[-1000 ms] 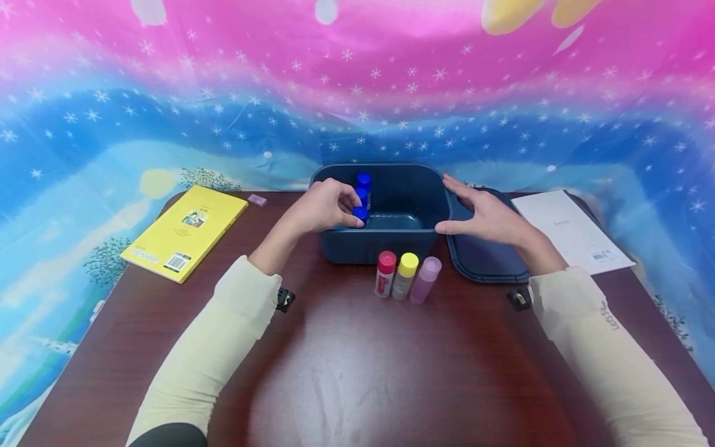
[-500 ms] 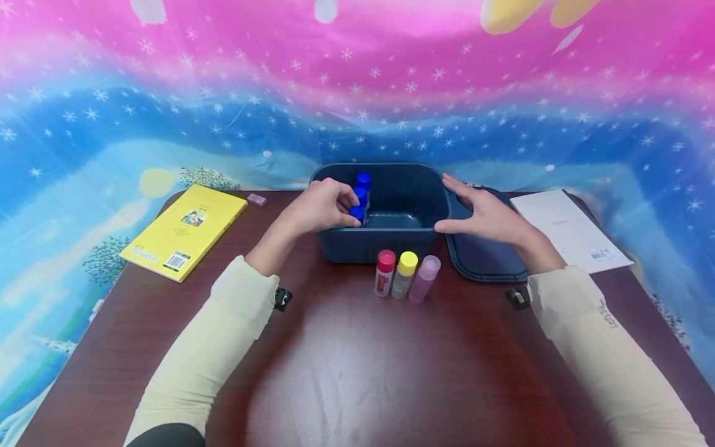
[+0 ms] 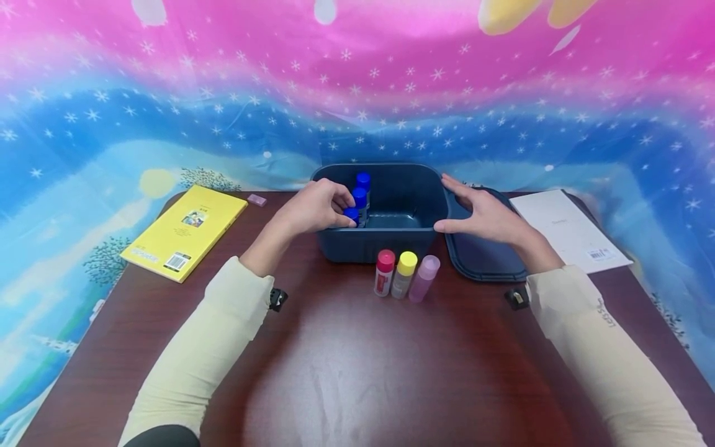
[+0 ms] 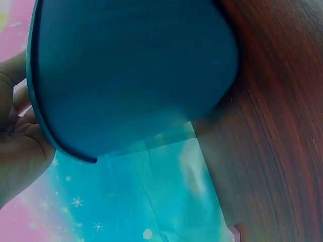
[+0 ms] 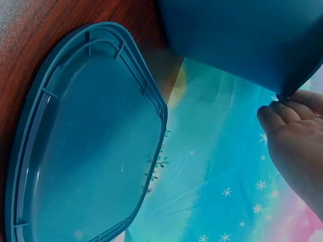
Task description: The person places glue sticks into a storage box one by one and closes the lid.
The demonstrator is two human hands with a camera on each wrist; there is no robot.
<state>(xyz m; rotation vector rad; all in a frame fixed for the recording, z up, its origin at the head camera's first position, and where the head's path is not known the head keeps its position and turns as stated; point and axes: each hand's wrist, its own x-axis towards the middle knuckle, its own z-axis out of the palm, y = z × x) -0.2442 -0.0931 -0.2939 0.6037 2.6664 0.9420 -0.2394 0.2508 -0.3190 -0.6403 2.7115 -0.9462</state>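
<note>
At the middle of the table (image 3: 357, 372), we are reaching our left hand (image 3: 315, 208) over the near-left rim of the dark blue bin (image 3: 385, 239), its fingers curling round the nearest blue-capped bottle (image 3: 352, 215), which is standing upright inside against the left wall. Two more blue-capped bottles (image 3: 362, 186) are standing in a row just behind it, so we judge that they are being lined up along that wall to keep them upright. Our right hand (image 3: 486, 214) is resting spread against the bin's right rim, fingers straight and thumb at the near corner, seemingly steadying the bin; the right wrist view is showing the fingertips touching that edge. Just in front of the bin, between our two hands and apart from both, a red-capped bottle (image 3: 384, 273), a yellow-capped bottle (image 3: 404, 274) and a pink bottle (image 3: 424, 279) are standing side by side. The bin's lid (image 5: 86, 146) is lying upside down beside it, partly under our right wrist. Farther out, a yellow book (image 3: 184, 231) and a small pink eraser (image 3: 257, 200) are lying to the left, a white sheet (image 3: 570, 230) to the right.
</note>
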